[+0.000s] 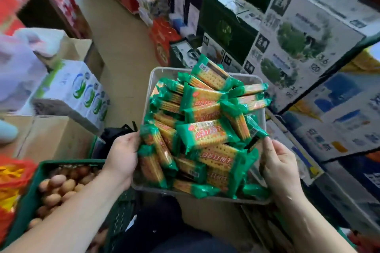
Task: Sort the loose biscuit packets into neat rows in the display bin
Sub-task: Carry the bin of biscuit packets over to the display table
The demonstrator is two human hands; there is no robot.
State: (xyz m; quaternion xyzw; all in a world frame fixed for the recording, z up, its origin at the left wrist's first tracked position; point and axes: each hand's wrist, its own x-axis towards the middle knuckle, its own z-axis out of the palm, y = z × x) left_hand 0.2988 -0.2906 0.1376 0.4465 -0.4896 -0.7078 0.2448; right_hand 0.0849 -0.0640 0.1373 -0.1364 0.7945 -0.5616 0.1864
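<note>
A clear plastic display bin [164, 72] sits in front of me, heaped with several green-and-yellow biscuit packets [207, 131] lying at all angles. My left hand [123, 156] grips the bin's left rim, fingers curled against the packets at that side. My right hand [281, 166] is at the bin's right rim, its fingertips pinching the dark end of a packet [255, 137] near the edge. The bin rests on a brown carton [205, 217] below.
A green crate of eggs [61, 187] stands at lower left, with cardboard boxes and milk cartons [82, 92] behind it. Stacked printed cartons [298, 47] fill the right side. A tan floor aisle [127, 47] runs ahead.
</note>
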